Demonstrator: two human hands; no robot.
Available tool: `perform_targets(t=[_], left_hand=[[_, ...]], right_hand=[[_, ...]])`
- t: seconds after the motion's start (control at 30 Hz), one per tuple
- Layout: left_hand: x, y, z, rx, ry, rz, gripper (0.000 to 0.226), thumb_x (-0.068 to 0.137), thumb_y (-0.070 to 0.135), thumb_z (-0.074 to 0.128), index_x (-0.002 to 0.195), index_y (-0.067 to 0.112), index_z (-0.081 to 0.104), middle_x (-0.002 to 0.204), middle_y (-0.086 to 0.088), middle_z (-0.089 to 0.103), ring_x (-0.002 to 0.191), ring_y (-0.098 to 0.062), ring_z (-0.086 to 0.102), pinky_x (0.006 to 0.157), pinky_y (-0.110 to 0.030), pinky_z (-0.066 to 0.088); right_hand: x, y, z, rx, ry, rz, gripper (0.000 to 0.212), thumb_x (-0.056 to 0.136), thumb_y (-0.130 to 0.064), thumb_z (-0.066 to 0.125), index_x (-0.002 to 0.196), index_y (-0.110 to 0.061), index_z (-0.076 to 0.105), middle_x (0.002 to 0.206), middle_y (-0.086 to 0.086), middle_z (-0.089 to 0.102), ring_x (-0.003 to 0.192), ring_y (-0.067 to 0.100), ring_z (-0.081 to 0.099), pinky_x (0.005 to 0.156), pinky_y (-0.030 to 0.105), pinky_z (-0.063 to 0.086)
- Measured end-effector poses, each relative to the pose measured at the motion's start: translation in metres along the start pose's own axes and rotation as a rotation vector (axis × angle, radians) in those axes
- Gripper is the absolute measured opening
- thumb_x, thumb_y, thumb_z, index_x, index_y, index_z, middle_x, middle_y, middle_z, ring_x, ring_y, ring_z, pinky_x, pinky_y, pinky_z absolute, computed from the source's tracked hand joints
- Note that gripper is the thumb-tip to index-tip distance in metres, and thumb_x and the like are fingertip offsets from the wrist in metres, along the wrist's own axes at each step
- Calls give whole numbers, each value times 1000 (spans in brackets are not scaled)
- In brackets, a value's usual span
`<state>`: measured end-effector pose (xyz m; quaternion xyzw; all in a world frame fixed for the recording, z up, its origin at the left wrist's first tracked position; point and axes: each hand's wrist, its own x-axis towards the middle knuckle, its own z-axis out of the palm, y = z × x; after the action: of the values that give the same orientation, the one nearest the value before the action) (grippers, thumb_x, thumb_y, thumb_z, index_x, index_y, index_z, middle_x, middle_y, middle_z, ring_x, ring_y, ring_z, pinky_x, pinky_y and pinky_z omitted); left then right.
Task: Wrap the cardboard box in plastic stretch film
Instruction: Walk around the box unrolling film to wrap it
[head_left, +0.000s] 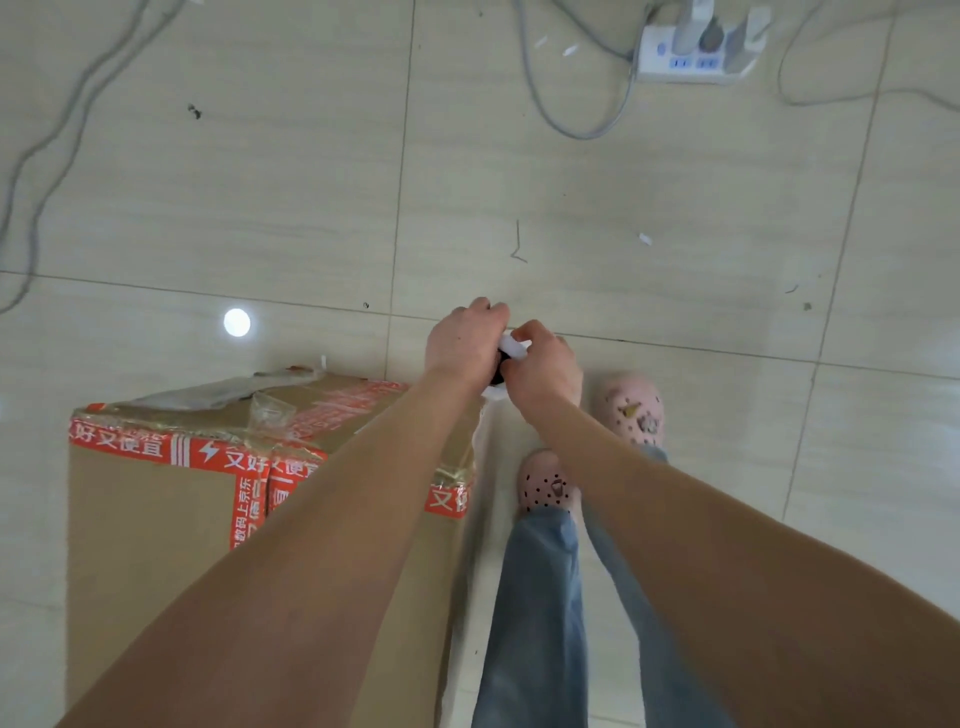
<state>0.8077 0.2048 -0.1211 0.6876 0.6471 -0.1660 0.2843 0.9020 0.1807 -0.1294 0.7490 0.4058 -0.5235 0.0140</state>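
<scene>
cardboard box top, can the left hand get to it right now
Probably yes: the left hand is just past the cardboard box, nothing between, though it and the right hand grip the film roll.

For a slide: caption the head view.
Left hand and right hand grip a film roll beside the taped cardboard box.

Two bare hands, the left hand (465, 343) and the right hand (543, 371), both gripping one roll of film (511, 347) between them. One cardboard box (156, 519) below and left of the hands. Two pink shoes (631, 408) just below the right hand. One white power strip (685, 57) far above the hands. Several grey cables (587, 136) above them, too tangled to count exactly.
</scene>
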Motion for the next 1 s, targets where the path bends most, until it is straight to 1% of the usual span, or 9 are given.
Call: perform_targets(t=[0.1, 0.2, 0.33, 0.4, 0.47, 0.63, 0.73, 0.83, 1.0], left_hand=[[3, -10, 1, -188, 25, -217, 8, 82, 9, 52, 90, 10, 53, 89, -6, 51, 79, -27, 54, 59, -32, 37], [9, -27, -2, -455, 63, -518, 7, 79, 10, 56, 82, 15, 51, 84, -4, 57, 74, -24, 54, 55, -28, 36], [11, -37, -4, -789, 109, -778, 16, 77, 19, 64, 77, 13, 50, 77, -6, 63, 60, -21, 65, 57, -35, 56], [13, -47, -8, -738, 72, -785, 20, 79, 24, 64, 86, 9, 53, 81, -6, 60, 62, -20, 60, 52, -35, 51], [15, -56, -13, -615, 7, -727, 28, 82, 28, 64, 95, 6, 53, 84, -5, 57, 61, -15, 51, 46, -28, 36], [24, -58, -24, -297, 63, -351, 25, 85, 10, 57, 109, 9, 48, 106, -9, 51, 80, -27, 56, 60, -37, 44], [34, -58, -29, -182, 43, -277, 17, 85, 10, 55, 101, 9, 51, 95, -9, 53, 78, -28, 57, 57, -34, 37], [38, -63, -31, -252, 60, -353, 7, 83, 9, 52, 87, 11, 47, 84, -6, 51, 77, -29, 58, 57, -34, 41], [37, -86, -27, -618, 161, -745, 10, 79, 12, 58, 78, 13, 48, 76, -3, 56, 66, -22, 53, 49, -27, 35]], right_hand=[[6, -12, -4, -121, -15, -62, 36, 87, -17, 52, 121, -28, 52, 122, 5, 50, 95, 30, 60, 69, 32, 41], [10, -25, -4, -74, -45, -35, 48, 83, -29, 64, 127, -23, 45, 123, 5, 50, 99, 30, 59, 70, 33, 42], [20, -47, -2, 5, -107, -23, 45, 85, -28, 61, 127, -20, 45, 113, 9, 61, 89, 25, 60, 69, 32, 47], [27, -60, 1, 11, -123, -41, 41, 87, -23, 58, 127, -20, 47, 114, 9, 60, 88, 24, 59, 67, 30, 44], [32, -70, 3, 15, -135, -44, 37, 87, -20, 57, 123, -20, 50, 115, 9, 59, 91, 25, 60, 68, 29, 45], [35, -81, 8, -56, -179, -70, 35, 84, -13, 55, 118, -22, 54, 113, 8, 61, 87, 25, 62, 65, 28, 44], [39, -84, 6, -135, -194, -114, 38, 84, -13, 56, 120, -22, 54, 114, 8, 60, 89, 26, 62, 65, 28, 43], [47, -94, 2, -224, -217, -161, 37, 83, -15, 56, 119, -26, 57, 114, 6, 60, 92, 25, 61, 67, 28, 42], [53, -117, 9, -240, -161, -227, 36, 83, -29, 62, 117, -23, 52, 118, 1, 48, 90, 21, 56, 72, 30, 44]])
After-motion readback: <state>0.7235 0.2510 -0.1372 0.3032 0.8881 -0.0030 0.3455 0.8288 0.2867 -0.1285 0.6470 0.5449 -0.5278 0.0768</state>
